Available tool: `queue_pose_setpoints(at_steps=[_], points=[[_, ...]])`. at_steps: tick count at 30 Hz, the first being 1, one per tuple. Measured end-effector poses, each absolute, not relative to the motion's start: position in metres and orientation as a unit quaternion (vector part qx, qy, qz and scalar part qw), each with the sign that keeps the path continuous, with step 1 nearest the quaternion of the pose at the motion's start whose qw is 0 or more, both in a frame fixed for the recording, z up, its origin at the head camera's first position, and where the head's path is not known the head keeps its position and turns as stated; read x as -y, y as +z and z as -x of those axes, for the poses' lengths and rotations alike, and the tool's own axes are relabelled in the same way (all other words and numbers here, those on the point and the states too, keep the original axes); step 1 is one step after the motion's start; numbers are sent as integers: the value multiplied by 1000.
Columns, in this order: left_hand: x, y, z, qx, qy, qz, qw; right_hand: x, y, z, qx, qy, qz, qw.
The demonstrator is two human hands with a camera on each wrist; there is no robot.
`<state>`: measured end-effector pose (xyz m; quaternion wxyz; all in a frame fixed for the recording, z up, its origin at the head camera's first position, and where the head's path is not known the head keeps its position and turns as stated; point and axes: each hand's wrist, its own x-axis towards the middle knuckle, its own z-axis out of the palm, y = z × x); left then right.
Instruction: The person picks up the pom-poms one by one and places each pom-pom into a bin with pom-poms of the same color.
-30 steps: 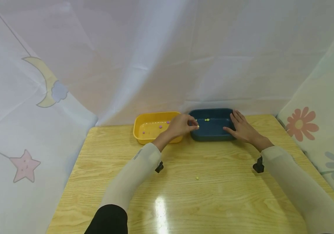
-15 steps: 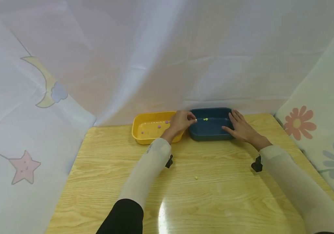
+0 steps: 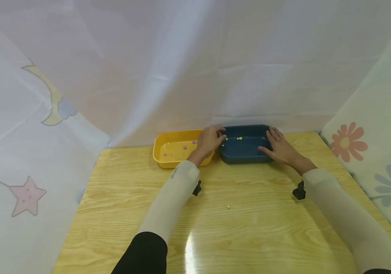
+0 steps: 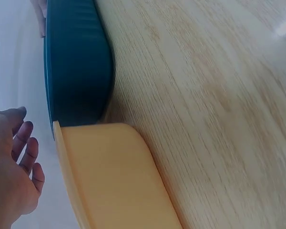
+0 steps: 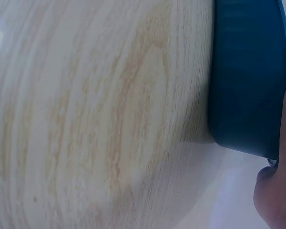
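In the head view my left hand (image 3: 209,140) hovers over the near corner where the two trays meet. Its fingers are loosely bent and apart from the thumb, with nothing visible between them, as the left wrist view also shows. Small yellow-green balls (image 3: 240,138) lie on the floor of the dark blue tray (image 3: 247,160), several in all. My right hand (image 3: 282,149) rests on that tray's right end, fingers extended and thumb spread over the inside. To the left, the yellow tray (image 3: 169,165) contains purple balls (image 3: 185,147); my left wrist covers part of its right end.
A single small yellow ball (image 3: 228,207) lies on the wooden table (image 3: 250,232) in front of the trays. Behind them hangs a pale cloth backdrop (image 3: 181,76), and patterned cloth stands along both sides.
My left hand pinched a small pale ball beside the blue tray; its fingers have parted and the ball is gone from them. More balls show at the tray's left end. The right hand stays put.
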<state>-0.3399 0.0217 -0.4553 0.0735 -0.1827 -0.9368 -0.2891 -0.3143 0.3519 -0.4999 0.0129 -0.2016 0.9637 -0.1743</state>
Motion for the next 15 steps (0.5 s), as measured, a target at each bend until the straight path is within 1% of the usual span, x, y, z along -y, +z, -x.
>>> queue_pose_setpoints(at_steps=[7, 15], points=[[-13, -456, 337, 929, -291, 213, 87, -355, -502, 314, -964, -171, 201, 16], [-6, -449, 323, 913, -296, 263, 101, -354, -500, 313, -964, -172, 202, 17]])
